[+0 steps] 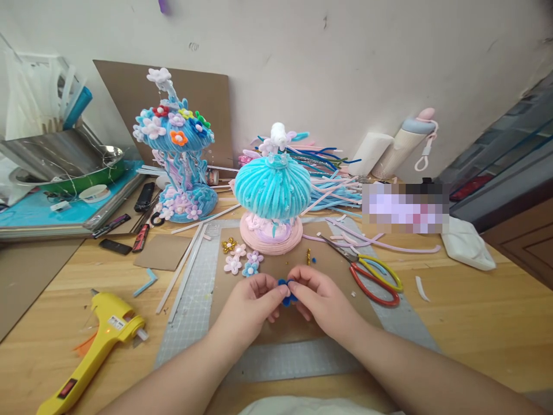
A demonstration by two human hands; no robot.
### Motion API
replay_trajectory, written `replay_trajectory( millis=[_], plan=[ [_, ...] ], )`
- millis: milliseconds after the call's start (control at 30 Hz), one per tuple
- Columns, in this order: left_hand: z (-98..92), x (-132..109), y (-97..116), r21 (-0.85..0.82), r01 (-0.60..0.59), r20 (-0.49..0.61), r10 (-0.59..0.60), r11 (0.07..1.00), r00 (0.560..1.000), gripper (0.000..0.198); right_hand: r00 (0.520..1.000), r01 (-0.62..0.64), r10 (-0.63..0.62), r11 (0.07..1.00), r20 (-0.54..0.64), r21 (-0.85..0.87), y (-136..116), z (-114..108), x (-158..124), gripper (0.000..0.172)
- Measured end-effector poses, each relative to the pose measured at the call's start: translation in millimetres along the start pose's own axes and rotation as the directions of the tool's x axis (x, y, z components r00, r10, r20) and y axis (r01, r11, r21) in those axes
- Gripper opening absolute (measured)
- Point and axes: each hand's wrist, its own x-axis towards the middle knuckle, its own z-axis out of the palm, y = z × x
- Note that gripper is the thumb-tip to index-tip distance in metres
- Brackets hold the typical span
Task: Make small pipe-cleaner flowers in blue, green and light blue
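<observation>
My left hand (pixel 250 304) and my right hand (pixel 322 300) meet over a brown cardboard sheet (pixel 332 271), fingertips pinched together on a small dark blue pipe-cleaner piece (pixel 287 290). Just beyond them lie small pipe-cleaner flowers (pixel 242 260) in pink, lilac and blue, plus a gold bit (pixel 228 244). Behind those stands a turquoise pipe-cleaner mushroom figure (pixel 272 190) on a pink base. A second, flower-covered turquoise figure (pixel 177 150) stands further left.
Red-and-yellow scissors (pixel 371 275) lie right of my hands. A yellow glue gun (pixel 97 346) rests at the front left. A grey cutting mat (pixel 194 300) sits under the cardboard. Loose pipe cleaners (pixel 332 184) pile up behind, near a bottle (pixel 410 141). A metal bowl (pixel 64 158) is at far left.
</observation>
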Motion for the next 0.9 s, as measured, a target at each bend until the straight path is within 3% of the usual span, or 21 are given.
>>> replay_trajectory(
  millis=[233, 533, 733, 900],
  plan=[
    [-2.8, 0.5, 1.4, -0.26, 0.058, -0.02, -0.066, 0.964, 0.998, 0.037, 0.996, 0.055, -0.056, 0.998, -0.07, -0.02, 5.1, -1.1, -1.4, 0.016],
    [-2.6, 0.2, 0.8, -0.121, 0.06, 0.008, -0.059, 0.991, 0.998, 0.026, 0.996, 0.068, -0.065, 0.997, -0.064, 0.036, 3.4, -1.3, -3.6, 0.029],
    [1.2, 0.2, 1.0, -0.021, 0.036, 0.007, -0.036, 0.999, 0.999, 0.022, 0.993, 0.078, -0.081, 0.996, -0.087, -0.036, 2.0, -1.7, -1.6, 0.024],
    [1.4, 0.0, -0.7, -0.085, 0.072, 0.02, -0.07, 0.994, 0.997, 0.026, 0.994, 0.073, -0.081, 0.991, -0.072, -0.112, 2.3, -1.8, -0.4, 0.019]
  ],
)
